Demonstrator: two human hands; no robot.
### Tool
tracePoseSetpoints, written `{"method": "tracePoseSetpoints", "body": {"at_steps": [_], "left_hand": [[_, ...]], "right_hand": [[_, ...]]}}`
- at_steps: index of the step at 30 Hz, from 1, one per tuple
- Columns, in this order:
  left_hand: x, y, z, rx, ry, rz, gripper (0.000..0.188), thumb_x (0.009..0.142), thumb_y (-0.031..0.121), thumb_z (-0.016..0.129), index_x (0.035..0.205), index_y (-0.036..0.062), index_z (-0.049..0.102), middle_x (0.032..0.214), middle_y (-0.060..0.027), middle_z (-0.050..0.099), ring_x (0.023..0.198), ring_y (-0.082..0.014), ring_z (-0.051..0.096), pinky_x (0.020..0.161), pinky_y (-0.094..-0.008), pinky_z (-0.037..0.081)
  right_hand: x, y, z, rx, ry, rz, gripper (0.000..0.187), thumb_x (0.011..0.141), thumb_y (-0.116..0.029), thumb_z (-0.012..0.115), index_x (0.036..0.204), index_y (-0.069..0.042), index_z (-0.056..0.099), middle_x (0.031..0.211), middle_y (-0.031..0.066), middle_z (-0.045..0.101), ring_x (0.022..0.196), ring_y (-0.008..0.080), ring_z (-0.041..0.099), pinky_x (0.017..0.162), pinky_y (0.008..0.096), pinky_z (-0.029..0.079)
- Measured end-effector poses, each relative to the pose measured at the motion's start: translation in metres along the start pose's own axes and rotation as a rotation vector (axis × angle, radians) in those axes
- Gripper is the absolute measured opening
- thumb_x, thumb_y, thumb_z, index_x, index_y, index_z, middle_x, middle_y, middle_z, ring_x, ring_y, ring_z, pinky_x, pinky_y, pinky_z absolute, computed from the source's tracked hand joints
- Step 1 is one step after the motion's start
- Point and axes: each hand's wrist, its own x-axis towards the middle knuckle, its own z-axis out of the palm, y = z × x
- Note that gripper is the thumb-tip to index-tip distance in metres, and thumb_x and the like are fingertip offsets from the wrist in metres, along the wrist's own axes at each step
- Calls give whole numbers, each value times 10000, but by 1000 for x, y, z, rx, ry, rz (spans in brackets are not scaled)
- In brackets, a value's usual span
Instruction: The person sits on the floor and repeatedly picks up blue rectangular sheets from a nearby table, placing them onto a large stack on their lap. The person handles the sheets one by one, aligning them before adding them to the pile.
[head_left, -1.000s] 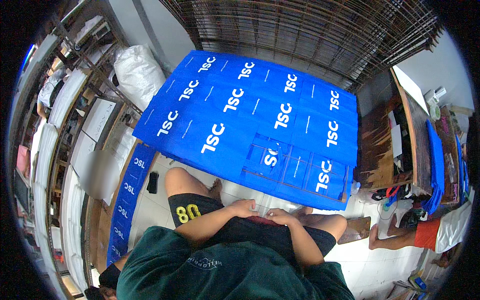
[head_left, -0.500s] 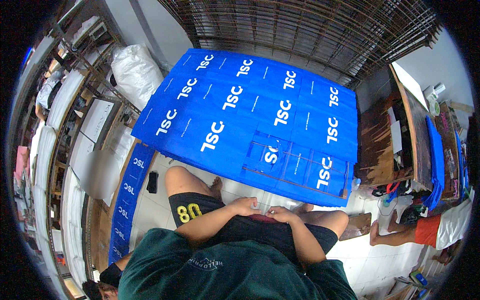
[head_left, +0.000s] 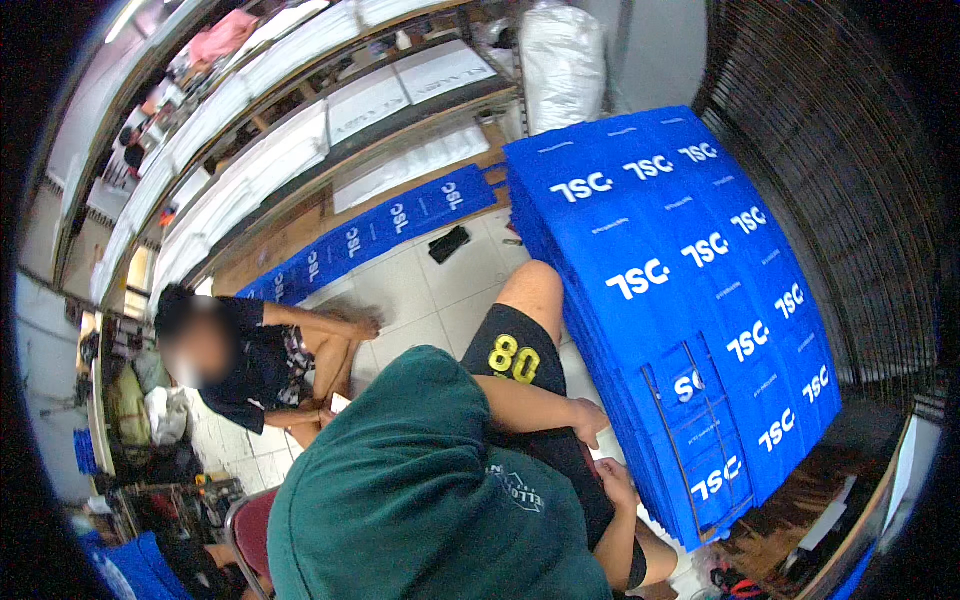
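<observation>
My left hand (head_left: 590,422) is in front of my lap, fingers curled in. Close by, my right hand (head_left: 617,482) is also closed, with thumb and fingers drawn together. Whatever lies in their fingers is too small or hidden to make out. Just beyond both hands stands a tall stack of blue printed sheets (head_left: 640,230) with white lettering. A thin rusty wire frame (head_left: 670,450) lies on top of the stack, at its near corner.
Left of me a person (head_left: 290,360) sits on the tiled floor holding a small white object. A black phone (head_left: 449,244) lies beside a blue printed strip (head_left: 375,235). Shelves with white sheets (head_left: 250,190) line the far left. A red chair (head_left: 252,530) stands behind me; wire racks (head_left: 850,170) rise beyond the stack.
My view has swung left, bringing the seated person and more shelving into sight. My hands stay close together in front of my lap, still closed. The blue stack appears farther right.
</observation>
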Motion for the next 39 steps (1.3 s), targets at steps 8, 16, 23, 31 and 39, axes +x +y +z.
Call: {"method": "tracePoseSetpoints", "body": {"at_steps": [8, 16, 23, 31, 39], "left_hand": [[8, -10, 21, 30, 34, -45, 511, 596, 446, 694, 967, 96, 663, 933, -135, 645, 896, -292, 610, 763, -436, 475], [19, 7, 50, 183, 215, 57, 407, 596, 572, 664, 746, 195, 700, 783, -70, 661, 700, -245, 598, 654, -452, 473], [-3, 13, 29, 72, 210, 63, 407, 603, 564, 663, 755, 189, 697, 788, -74, 660, 705, -248, 599, 656, -451, 474], [-12, 20, 12, 20, 255, 137, 407, 610, 556, 660, 766, 182, 695, 794, -79, 659, 712, -251, 600, 659, -450, 474], [-25, 22, 2, -37, 299, 182, 407, 617, 547, 658, 776, 175, 692, 800, -83, 659, 718, -254, 602, 663, -449, 475]], "right_hand": [[-4, -1, 8, 89, 43, -124, 269, 860, -229, 548, 925, 23, 614, 827, 47, 600, 788, 134, 513, 718, 266, 405], [11, 43, 3, -199, 74, -152, 219, 824, -152, 556, 988, -7, 567, 950, 126, 573, 864, 236, 517, 784, 334, 409], [26, 25, 1, -414, 5, -133, 261, 834, -176, 545, 1034, -9, 537, 1001, 121, 548, 913, 234, 488, 819, 331, 385], [20, 14, -2, -502, -57, -95, 309, 847, -204, 532, 1087, -11, 504, 1058, 116, 520, 968, 231, 456, 859, 328, 357], [13, 3, -2, -570, -112, -69, 359, 859, -232, 520, 1139, -12, 471, 1115, 111, 491, 1024, 227, 424, 899, 325, 330]]}}
